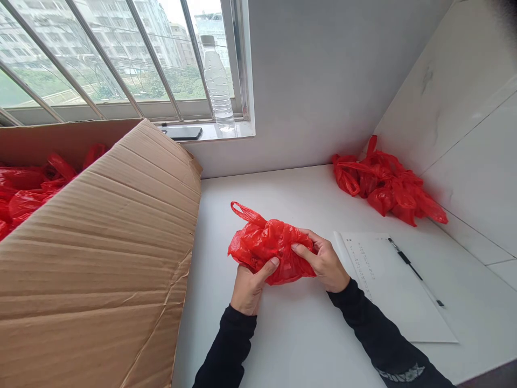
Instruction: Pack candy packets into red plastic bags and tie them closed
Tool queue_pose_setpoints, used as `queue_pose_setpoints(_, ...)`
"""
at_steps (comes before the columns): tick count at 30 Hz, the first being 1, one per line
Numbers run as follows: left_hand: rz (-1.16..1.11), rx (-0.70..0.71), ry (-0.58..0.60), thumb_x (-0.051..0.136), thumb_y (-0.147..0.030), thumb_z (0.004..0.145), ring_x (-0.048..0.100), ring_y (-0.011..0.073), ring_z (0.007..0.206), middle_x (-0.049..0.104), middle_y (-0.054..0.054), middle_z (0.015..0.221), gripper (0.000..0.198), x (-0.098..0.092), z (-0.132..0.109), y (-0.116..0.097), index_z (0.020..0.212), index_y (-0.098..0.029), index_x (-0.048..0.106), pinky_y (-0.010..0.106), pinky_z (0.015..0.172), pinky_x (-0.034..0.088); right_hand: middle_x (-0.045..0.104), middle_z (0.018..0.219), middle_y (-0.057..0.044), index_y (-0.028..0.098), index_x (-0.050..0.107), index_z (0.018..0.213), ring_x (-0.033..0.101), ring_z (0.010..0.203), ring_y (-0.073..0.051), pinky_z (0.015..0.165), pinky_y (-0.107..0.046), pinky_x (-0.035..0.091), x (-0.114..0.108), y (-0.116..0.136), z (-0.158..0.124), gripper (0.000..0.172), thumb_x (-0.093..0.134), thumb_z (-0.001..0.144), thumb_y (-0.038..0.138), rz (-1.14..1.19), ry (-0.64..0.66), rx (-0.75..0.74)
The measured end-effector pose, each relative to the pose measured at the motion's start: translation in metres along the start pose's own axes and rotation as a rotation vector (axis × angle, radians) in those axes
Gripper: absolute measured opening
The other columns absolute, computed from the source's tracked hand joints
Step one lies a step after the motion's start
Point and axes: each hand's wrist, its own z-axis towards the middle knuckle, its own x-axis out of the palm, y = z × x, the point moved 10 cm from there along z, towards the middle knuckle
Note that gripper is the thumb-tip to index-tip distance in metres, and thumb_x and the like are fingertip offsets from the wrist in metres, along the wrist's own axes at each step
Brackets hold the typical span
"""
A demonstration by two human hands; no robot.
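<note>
A red plastic bag [274, 242] is held over the white tabletop [299, 334], its handle loop sticking up at the upper left. My left hand [250, 283] grips it from below at the lower left, thumb on top. On the bag's right side my right hand [323, 261] is closed, with the thumb pressed on the plastic. What the bag contains is hidden, and so are most of my fingers behind it.
At left stands a large cardboard box [121, 258] with several red bags [30, 188] inside. More red bags [388, 183] lie in the far right corner. A written notepad [388, 285] and pen [416, 272] lie at right. The windowsill bears a bottle [218, 81] and phone [183, 132].
</note>
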Motion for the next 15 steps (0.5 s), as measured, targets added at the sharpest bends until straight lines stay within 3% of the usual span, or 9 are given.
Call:
queue_pose_setpoints(10, -0.029, -0.008, -0.006, 0.086, -0.026, 0.070, 0.068, 0.0337, 0.112, 0.074, 0.012, 0.118, 0.053, -0.0022, 0.0014, -0.0013, 0.118, -0.017, 0.067, 0.048, 0.098, 0.054, 0.075, 0.105, -0.004, 0.025, 0.068, 0.117, 0.069, 0.095, -0.024, 0.089, -0.038, 0.056, 0.0010, 0.0003, 0.0009, 0.034, 0.068, 0.088, 0.043, 0.013, 0.000, -0.018)
queue_pose_setpoints(15, -0.065, 0.029, -0.052, 0.085, -0.026, 0.070, 0.065, 0.0344, 0.118, 0.071, 0.011, 0.125, 0.060, -0.0084, 0.0025, -0.0049, 0.126, -0.019, 0.063, 0.049, 0.101, 0.052, 0.072, 0.116, -0.003, 0.028, 0.065, 0.122, 0.068, 0.106, -0.025, 0.094, -0.039, 0.056, 0.0051, -0.0036, 0.0019, 0.043, 0.073, 0.084, 0.046, -0.006, 0.026, 0.006)
